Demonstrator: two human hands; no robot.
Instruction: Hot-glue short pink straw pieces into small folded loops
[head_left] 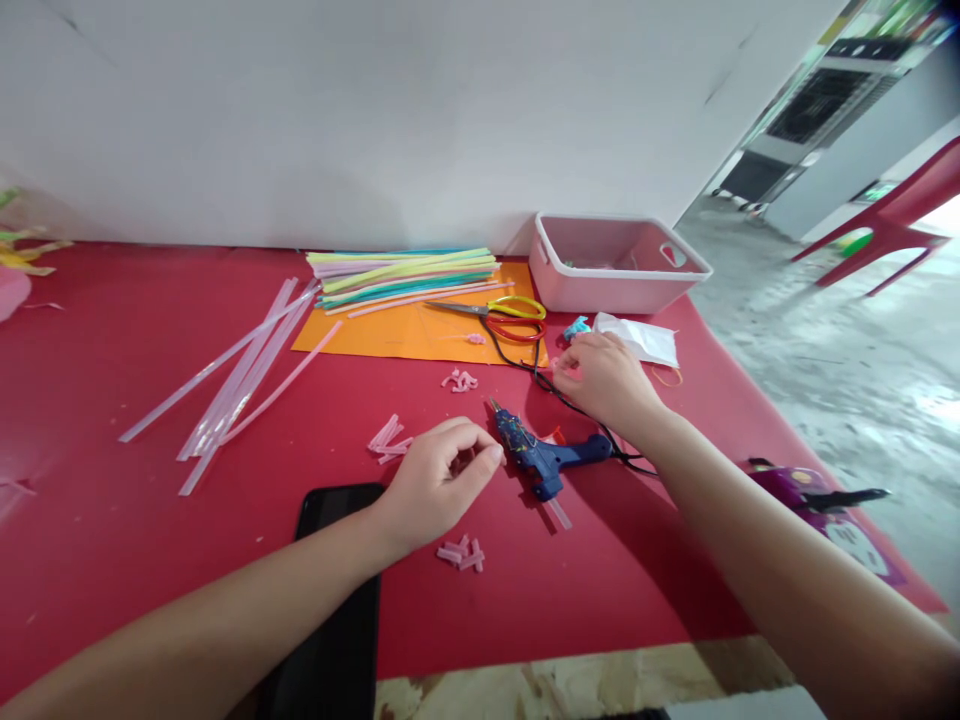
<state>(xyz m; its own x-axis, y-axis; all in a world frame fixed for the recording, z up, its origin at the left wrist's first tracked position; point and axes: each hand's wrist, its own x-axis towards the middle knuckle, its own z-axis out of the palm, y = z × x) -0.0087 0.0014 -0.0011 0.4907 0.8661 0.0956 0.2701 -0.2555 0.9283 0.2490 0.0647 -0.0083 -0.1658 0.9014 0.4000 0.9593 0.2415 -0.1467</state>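
Note:
My left hand point(439, 480) rests on the red table cover point(150, 520) with fingers curled together in a pinch; what it holds is too small to make out. It sits just left of a blue glue gun point(544, 455) lying on its side. My right hand point(607, 380) is further back, fingers curled down over the gun's black cord point(525, 362) near a small pink piece. Cut pink straw bits lie in small piles point(461, 553), point(388, 440), point(460, 380) around my left hand.
A black phone point(330, 600) lies under my left forearm. Clear glue sticks point(240, 380) lie at left. Coloured straws point(405, 272) and scissors point(506, 312) rest on orange paper point(390, 335). A white bin point(611, 262) and a white bag point(641, 338) stand at the back right, a purple tool point(806, 492) at the right edge.

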